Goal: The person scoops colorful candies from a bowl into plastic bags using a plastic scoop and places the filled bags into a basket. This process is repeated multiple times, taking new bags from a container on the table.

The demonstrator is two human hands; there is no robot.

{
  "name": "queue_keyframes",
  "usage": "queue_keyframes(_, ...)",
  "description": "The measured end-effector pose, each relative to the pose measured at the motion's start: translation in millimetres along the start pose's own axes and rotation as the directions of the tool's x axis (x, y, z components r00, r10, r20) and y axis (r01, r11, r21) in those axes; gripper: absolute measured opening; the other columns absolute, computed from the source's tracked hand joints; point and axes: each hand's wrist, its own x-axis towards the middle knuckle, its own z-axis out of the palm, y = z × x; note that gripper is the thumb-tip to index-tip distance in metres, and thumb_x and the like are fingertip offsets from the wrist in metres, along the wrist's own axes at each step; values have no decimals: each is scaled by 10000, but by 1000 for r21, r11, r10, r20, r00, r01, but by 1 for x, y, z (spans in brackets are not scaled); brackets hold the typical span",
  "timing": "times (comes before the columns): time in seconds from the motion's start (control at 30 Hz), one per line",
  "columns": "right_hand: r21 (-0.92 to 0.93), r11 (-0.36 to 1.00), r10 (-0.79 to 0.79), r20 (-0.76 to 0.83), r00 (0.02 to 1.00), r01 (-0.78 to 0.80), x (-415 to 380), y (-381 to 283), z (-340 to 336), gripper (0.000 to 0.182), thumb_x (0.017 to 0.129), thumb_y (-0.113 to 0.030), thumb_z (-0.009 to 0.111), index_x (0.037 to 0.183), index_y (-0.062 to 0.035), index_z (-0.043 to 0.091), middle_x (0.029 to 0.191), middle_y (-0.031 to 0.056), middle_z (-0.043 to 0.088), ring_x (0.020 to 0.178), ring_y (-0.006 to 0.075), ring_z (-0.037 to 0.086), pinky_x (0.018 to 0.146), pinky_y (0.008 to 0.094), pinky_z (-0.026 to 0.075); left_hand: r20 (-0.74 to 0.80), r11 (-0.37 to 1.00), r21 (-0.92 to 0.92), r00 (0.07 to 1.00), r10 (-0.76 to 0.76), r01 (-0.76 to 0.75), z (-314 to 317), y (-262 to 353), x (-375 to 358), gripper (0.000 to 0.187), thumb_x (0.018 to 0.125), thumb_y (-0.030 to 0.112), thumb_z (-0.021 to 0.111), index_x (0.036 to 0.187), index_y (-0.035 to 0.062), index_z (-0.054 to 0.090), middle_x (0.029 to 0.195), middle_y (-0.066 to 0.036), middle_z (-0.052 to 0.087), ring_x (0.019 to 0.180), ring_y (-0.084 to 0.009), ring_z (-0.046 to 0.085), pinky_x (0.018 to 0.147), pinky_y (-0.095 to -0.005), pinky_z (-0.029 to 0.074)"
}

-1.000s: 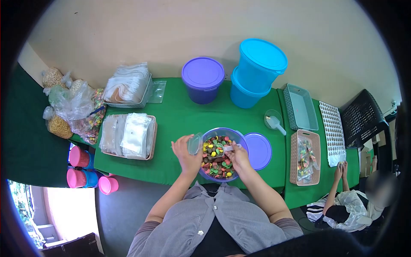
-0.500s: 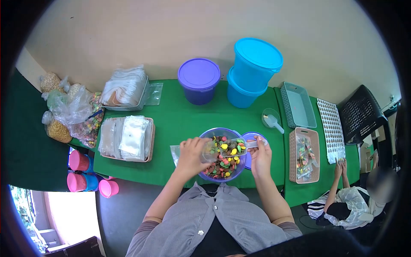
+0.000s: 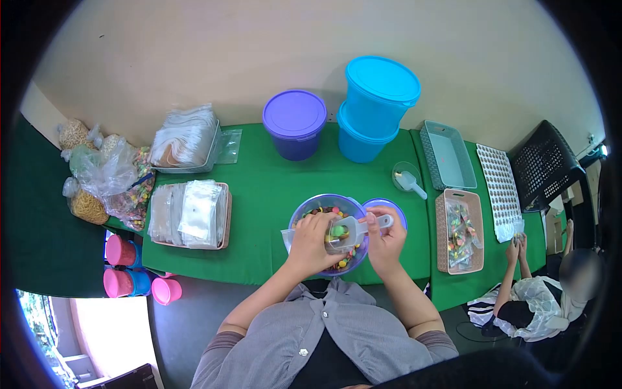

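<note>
A purple-rimmed tub [image 3: 296, 214] of multicoloured candies [image 3: 335, 264] stands at the table's front edge. Over it, my left hand [image 3: 310, 243] is wrapped round a small clear cup [image 3: 332, 245] and a plastic bag [image 3: 287, 239]. My right hand [image 3: 385, 241] pinches the handle of a clear scoop [image 3: 353, 228]. The scoop's head is tilted at the cup's mouth, with green and yellow pieces showing there. Beside the tub, partly behind my right hand, lies a purple lid [image 3: 396, 211].
Baskets of clear bags [image 3: 224, 243] and bulk snack bags [image 3: 107, 175] are at left. Lidded purple [image 3: 295, 126] and blue tubs [image 3: 379, 97] stand behind. At right are a bowl with a scoop [image 3: 407, 180], a pink basket [image 3: 478, 256] of packets and a co-worker's hands [image 3: 517, 249].
My right hand has brought the scoop from the candies up to the cup. The cup and my left hand have shifted right over the tub. The co-worker's hands now hold a small packet.
</note>
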Motion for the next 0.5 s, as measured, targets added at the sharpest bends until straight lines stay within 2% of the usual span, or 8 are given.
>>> queue_keyframes(0.07, -30, 988, -152, -28, 988, 151, 2, -5, -5, 183, 933, -116, 628, 1042, 22, 577, 882, 101, 640, 791, 137, 642, 718, 265, 506, -25, 1000, -19, 1000, -2, 2, -3, 1, 0, 737, 540, 262, 853, 1174, 78, 525, 1072, -103, 580, 1017, -318, 544, 902, -425, 404)
queue_keyframes(0.1, -29, 988, -151, -26, 988, 150, 3, -9, -6, 183, 933, -116, 628, 1042, 22, 577, 882, 101, 640, 791, 137, 642, 718, 265, 506, -44, 999, -29, 999, -17, 15, -6, 2, 0, 709, 558, 255, 851, 1166, 76, 531, 1069, -101, 585, 1010, -321, 552, 904, -426, 411)
queue_keyframes(0.17, 78, 951, -277, -215, 937, 299, 6, -15, -8, 174, 942, -137, 618, 1027, 12, 585, 873, 89, 648, 780, 131, 636, 704, 265, 510, -64, 999, -40, 997, -34, 32, -12, -1, 0, 681, 577, 249, 849, 1157, 74, 538, 1065, -99, 590, 1004, -325, 559, 907, -426, 418)
queue_keyframes(0.23, 8, 947, -309, -263, 914, 322, 14, -13, -11, 185, 963, -174, 589, 1021, 2, 589, 851, 75, 651, 761, 121, 625, 681, 267, 513, -176, 991, -104, 979, -101, 84, -18, -6, 0, 588, 648, 218, 839, 1135, 56, 552, 1039, -99, 612, 974, -276, 595, 883, -392, 457)
queue_keyframes(0.3, -35, 999, -20, -194, 981, 14, 20, -8, -11, 226, 985, -239, 555, 1027, -17, 566, 822, 68, 634, 733, 107, 602, 641, 249, 484, -235, 973, -178, 954, -185, 144, -20, -19, -3, 548, 681, 202, 827, 1130, 45, 555, 1022, -101, 619, 957, -244, 602, 865, -368, 470)
queue_keyframes(0.37, -62, 996, 60, -129, 990, -68, 21, 18, -6, 220, 976, -233, 575, 1023, -19, 597, 808, 57, 640, 706, 92, 597, 602, 234, 474, -289, 947, -253, 919, -269, 198, -27, -31, -6, 508, 715, 187, 815, 1125, 35, 557, 1006, -104, 626, 940, -211, 609, 847, -343, 483)
queue_keyframes(0.43, -200, 922, 361, 130, 923, -333, 14, 49, -3, 218, 954, -199, 608, 1021, 8, 618, 823, 65, 668, 694, 94, 614, 602, 234, 498, -372, 953, -227, 887, -273, 198, -36, -37, -6, 466, 756, 172, 794, 1128, 23, 556, 981, -105, 626, 919, -174, 598, 829, -315, 482)
queue_keyframes(0.5, -162, 912, 400, 152, 904, -377, 0, 83, 4, 227, 949, -202, 617, 1012, 16, 622, 812, 68, 669, 686, 94, 618, 595, 235, 502, -395, 949, -235, 872, -291, 210, -43, -39, -7, 448, 764, 164, 786, 1123, 22, 559, 975, -97, 622, 906, -179, 585, 831, -319, 479)
